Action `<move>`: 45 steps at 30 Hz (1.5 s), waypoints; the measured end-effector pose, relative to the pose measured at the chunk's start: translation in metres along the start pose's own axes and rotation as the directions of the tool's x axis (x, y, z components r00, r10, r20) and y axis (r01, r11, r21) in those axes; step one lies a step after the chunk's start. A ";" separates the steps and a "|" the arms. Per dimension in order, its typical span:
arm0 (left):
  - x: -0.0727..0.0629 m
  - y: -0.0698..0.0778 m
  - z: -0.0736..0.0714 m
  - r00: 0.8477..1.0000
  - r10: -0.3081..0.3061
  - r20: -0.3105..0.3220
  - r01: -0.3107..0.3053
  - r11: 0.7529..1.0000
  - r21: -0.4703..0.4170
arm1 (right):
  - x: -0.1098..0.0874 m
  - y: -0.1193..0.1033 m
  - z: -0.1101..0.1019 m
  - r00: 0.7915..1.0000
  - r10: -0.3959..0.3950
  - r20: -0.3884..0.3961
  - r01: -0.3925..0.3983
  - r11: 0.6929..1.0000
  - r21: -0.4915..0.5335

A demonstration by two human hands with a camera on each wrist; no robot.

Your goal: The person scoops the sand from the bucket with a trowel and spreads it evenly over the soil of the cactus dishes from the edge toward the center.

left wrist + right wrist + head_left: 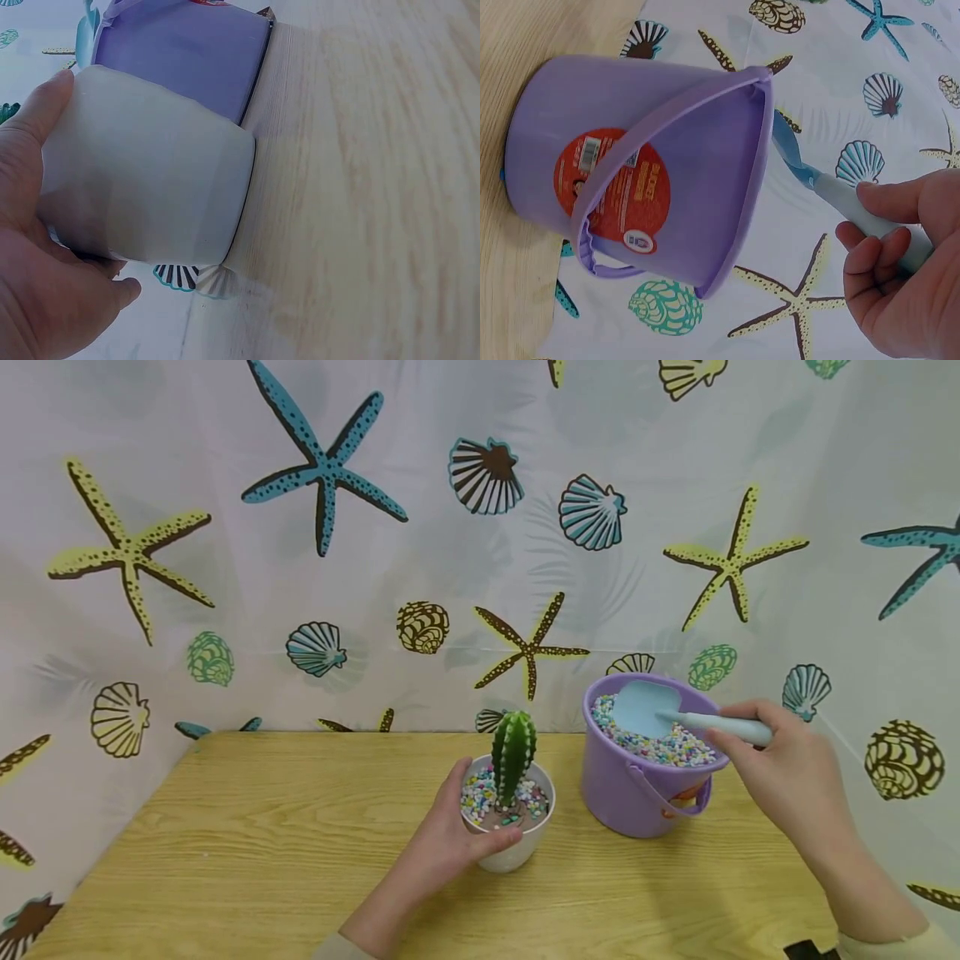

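My left hand (448, 837) grips a small white plant pot (517, 850) on the table, thumb along the near side and fingers around the left. A green cactus (514, 758) stands upright in it, ringed by colourful pebbles (477, 795) and a patch of brown soil. In my right hand (789, 777) is the handle of a light blue toy shovel (647, 708), held between thumb and fingers. Its blade overlaps the mouth of a purple bucket (617, 793), which holds many colourful pebbles (675, 750). In the right wrist view, the blade (787, 144) shows just beyond the bucket rim.
The bucket's handle (634, 142) hangs down its near side, over a red label (649, 199). Pot and bucket stand side by side on a wooden table (300, 835). A white curtain (420, 552) printed with starfish and shells hangs behind the table's far edge.
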State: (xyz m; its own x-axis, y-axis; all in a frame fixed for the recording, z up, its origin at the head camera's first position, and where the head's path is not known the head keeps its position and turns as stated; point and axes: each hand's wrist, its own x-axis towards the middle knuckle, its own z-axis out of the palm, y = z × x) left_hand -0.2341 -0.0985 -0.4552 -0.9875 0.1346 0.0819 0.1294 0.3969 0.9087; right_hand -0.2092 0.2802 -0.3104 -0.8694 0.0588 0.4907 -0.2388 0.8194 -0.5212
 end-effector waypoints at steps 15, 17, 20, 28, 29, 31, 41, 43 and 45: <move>0.000 0.002 0.000 1.000 -0.008 0.001 0.008 1.000 0.013 | 0.017 0.029 -0.022 0.964 0.141 0.223 -0.132 0.990 -0.054; 0.000 0.002 0.000 1.000 -0.009 0.002 0.009 1.000 0.012 | 0.020 0.031 -0.025 0.961 0.146 0.236 -0.135 0.989 -0.061; 0.000 0.003 -0.001 1.000 -0.007 0.003 0.007 1.000 0.012 | 0.023 0.034 -0.029 0.955 0.160 0.249 -0.149 0.987 -0.063; -0.001 0.002 0.000 1.000 -0.008 0.000 0.008 1.000 0.004 | 0.031 0.041 -0.034 0.933 0.191 0.303 -0.175 0.981 -0.082; -0.001 0.002 0.000 1.000 -0.008 0.000 0.008 1.000 0.003 | 0.032 0.041 -0.035 0.929 0.198 0.312 -0.180 0.980 -0.086; -0.001 0.002 0.000 1.000 -0.007 -0.001 0.007 1.000 0.001 | 0.033 0.041 -0.037 0.921 0.208 0.329 -0.188 0.978 -0.094; -0.002 0.001 0.000 1.000 0.007 -0.011 -0.007 1.000 0.011 | 0.040 0.039 -0.041 0.881 0.213 0.423 -0.184 0.977 -0.108; -0.002 0.001 0.000 1.000 0.006 -0.011 -0.006 1.000 0.012 | 0.041 0.039 -0.040 0.875 0.211 0.436 -0.184 0.977 -0.103; -0.002 0.001 0.000 1.000 0.011 -0.010 -0.011 1.000 0.013 | 0.042 0.039 -0.039 0.869 0.212 0.447 -0.189 0.977 -0.095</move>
State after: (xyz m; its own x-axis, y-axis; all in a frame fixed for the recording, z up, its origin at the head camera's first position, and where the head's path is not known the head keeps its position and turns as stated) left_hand -0.2316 -0.0980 -0.4544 -0.9869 0.1301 0.0956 0.1412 0.4073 0.9023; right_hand -0.2376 0.3366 -0.2828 -0.9995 -0.0302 0.0040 -0.0276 0.8441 -0.5355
